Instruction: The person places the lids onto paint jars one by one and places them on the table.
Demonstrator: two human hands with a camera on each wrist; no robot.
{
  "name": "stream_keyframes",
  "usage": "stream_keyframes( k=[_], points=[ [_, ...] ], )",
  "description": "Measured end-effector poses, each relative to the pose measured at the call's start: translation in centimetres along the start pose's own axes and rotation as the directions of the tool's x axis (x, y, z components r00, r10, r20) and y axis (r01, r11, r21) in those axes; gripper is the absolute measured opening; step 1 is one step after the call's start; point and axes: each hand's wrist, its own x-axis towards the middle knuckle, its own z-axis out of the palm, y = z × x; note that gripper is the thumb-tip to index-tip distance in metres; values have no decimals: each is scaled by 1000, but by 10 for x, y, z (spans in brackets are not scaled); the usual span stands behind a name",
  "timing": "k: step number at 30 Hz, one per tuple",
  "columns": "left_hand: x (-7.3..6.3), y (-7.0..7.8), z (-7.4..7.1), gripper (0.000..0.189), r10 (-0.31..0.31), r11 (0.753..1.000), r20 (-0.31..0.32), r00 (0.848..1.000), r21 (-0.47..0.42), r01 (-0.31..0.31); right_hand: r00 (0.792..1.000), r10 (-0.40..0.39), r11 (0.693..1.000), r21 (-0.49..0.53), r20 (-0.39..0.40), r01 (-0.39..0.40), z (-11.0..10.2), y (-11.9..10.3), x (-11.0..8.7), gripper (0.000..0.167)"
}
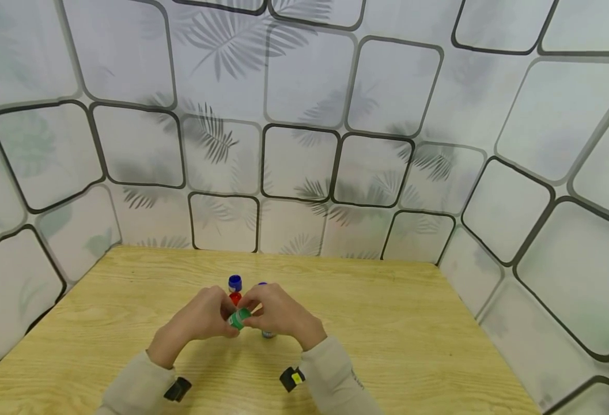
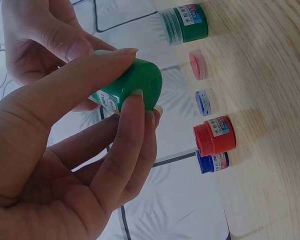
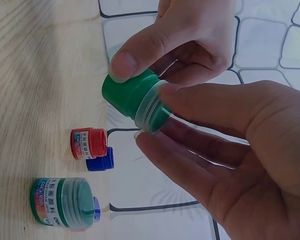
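My left hand (image 1: 205,316) grips a small green paint jar (image 3: 126,95) by its body, thumb on one side and fingertips on the other. With thumb and fingers, my right hand (image 1: 282,313) pinches the clear ribbed lid (image 3: 151,107) at the jar's mouth. Both hands hold the jar tilted above the table. Beyond them stand a red paint jar (image 2: 216,136) and a blue paint jar (image 2: 213,162), both without lids. Another green paint jar (image 2: 194,23), with its clear lid on, stands nearer the right hand in the left wrist view.
A reddish lid (image 2: 198,64) and a blue lid (image 2: 203,103) lie on the wooden table (image 1: 387,334) between the lidded green jar and the red jar. Patterned wall covering (image 1: 299,161) rises behind the table and along both sides.
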Motion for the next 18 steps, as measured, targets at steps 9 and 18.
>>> stream_keyframes(
  k=[9, 18],
  points=[
    [-1, 3, 0, 11, 3, 1000, 5, 1000, -8, -3, 1000, -3, 999, -43, 6, 3, 1, 2, 0, 18],
    [0, 3, 1, 11, 11, 1000, 6, 1000, 0, -11, 1000, 2, 999, -54, 1, -2, 2, 1, -1, 18]
  ],
)
